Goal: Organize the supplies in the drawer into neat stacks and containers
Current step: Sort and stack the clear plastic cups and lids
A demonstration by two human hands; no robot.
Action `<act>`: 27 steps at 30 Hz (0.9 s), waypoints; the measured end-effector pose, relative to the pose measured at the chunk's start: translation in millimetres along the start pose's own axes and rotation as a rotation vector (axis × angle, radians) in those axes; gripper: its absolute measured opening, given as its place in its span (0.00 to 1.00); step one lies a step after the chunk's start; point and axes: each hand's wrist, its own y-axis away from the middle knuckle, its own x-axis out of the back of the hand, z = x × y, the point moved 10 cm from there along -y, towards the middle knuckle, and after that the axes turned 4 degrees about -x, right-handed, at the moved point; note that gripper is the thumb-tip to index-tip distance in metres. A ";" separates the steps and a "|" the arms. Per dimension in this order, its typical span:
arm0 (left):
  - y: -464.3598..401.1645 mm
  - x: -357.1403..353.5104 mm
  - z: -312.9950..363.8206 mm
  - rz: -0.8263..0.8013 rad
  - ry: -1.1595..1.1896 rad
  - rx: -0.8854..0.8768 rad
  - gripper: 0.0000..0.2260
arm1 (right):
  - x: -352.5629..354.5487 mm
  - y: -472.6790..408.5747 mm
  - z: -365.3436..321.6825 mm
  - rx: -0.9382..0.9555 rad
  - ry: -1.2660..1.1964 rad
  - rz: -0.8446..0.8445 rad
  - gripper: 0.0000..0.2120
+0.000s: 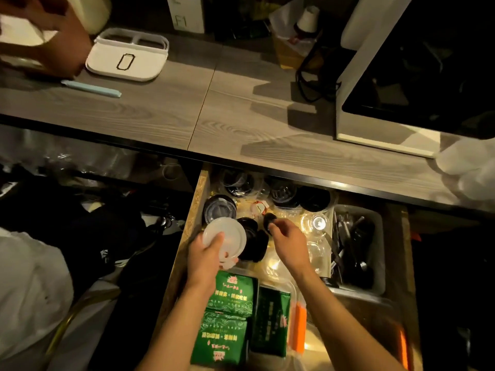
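An open drawer [199, 194] below the counter holds black round containers [253, 243], clear cups [317, 223] and green packets [230, 311]. My left hand [205, 259] grips a stack of white round lids [225, 238] over the drawer's left side. My right hand [288, 241] pinches a small black lid [269, 220] just right of the black containers. More black containers and clear lids [284, 192] sit at the drawer's back.
A grey bin of black cutlery [356, 245] fills the drawer's right. On the wooden counter [187, 103] lie a white divided box [128, 54], a pale blue stick [91, 88] and a white appliance [380, 76]. Another person's hand [53, 41] reaches in at top left.
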 end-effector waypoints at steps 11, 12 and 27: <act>-40.9 2.1 -24.3 0.029 0.011 0.039 0.07 | -79.8 -96.6 -55.6 0.312 0.531 -0.025 0.40; -41.3 1.8 -24.2 0.026 0.035 0.050 0.08 | -84.2 -101.2 -56.6 0.310 0.585 -0.031 0.40; -26.7 3.6 -19.4 0.017 0.058 0.088 0.04 | -49.4 -85.6 3.3 0.160 0.386 -0.028 0.16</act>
